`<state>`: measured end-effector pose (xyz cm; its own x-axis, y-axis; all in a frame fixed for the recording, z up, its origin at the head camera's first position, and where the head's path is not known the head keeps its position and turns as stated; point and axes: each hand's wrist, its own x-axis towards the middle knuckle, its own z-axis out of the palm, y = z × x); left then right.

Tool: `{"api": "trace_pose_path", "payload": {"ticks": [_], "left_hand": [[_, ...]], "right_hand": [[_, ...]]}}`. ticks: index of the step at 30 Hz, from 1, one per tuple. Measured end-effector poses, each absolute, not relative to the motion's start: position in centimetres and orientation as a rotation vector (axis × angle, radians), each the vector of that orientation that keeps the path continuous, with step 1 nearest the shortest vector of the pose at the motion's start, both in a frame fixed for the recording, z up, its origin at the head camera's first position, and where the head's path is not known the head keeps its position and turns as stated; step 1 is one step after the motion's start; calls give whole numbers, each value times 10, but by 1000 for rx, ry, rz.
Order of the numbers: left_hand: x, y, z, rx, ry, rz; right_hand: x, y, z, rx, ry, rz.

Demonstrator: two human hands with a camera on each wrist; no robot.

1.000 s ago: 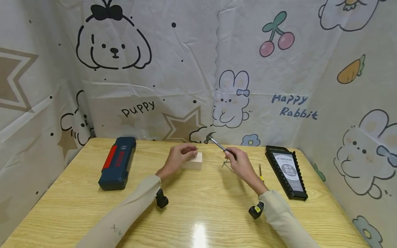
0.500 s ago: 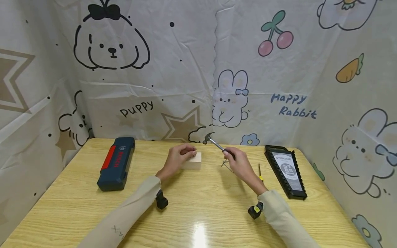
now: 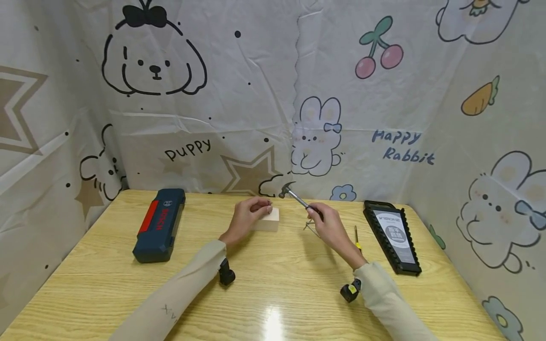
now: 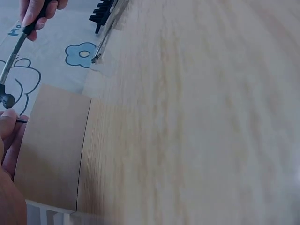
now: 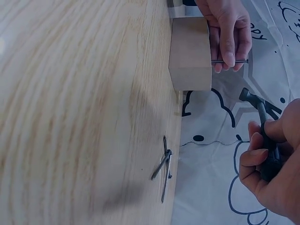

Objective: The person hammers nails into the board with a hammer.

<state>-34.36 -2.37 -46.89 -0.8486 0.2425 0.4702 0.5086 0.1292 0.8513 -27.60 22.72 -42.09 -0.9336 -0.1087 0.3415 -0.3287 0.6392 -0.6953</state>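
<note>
My left hand (image 3: 244, 220) pinches a nail (image 5: 243, 61) between thumb and fingers. In the right wrist view the nail stands out from the top face of a pale wooden block (image 5: 190, 49), its point at or against the wood. The block (image 3: 268, 223) rests on the table under that hand. My right hand (image 3: 333, 226) grips the dark handle of a claw hammer (image 3: 297, 197). The hammer's head (image 5: 251, 97) is raised to the right of the nail, apart from it. Several loose nails (image 5: 165, 164) lie on the table beneath the right hand.
A dark blue and red Bosch case (image 3: 161, 225) lies on the left of the wooden table (image 3: 264, 284). At right are a black rack (image 3: 393, 237) with a printed label and a yellow-handled screwdriver (image 3: 358, 240). A patterned cloth (image 3: 256, 94) hangs behind the table.
The left hand and the block have shifted very slightly to the right in the last half second. The right hand and hammer have stayed almost still.
</note>
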Motion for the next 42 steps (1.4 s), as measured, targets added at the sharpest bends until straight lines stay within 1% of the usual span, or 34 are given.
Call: {"api": "trace_pose_path", "payload": {"ticks": [8, 15, 25, 32, 37, 40, 42], "left_hand": [[-344, -22, -467, -704, -2180, -1802], [-347, -14, -468, -651, -2170, -1787], [-346, -9, -471, -646, -2182, -1793], [-346, -14, -472, -651, -2192, -1760], [-346, -15, -472, -669, -2183, -1754], [-345, -16, -471, -674, -2171, -1759], [-345, -16, -470, -677, -2164, -1765]], "right_hand": [[-277, 223, -414, 442, -2603, 1092], [-281, 222, -404, 458, -2535, 1042], [-279, 218, -405, 515, -2568, 966], [-276, 214, -392, 577, -2587, 846], [-270, 211, -378, 555, -2378, 885], [-268, 205, -382, 556, -2269, 910], [-265, 201, -390, 552, -2326, 849]]}}
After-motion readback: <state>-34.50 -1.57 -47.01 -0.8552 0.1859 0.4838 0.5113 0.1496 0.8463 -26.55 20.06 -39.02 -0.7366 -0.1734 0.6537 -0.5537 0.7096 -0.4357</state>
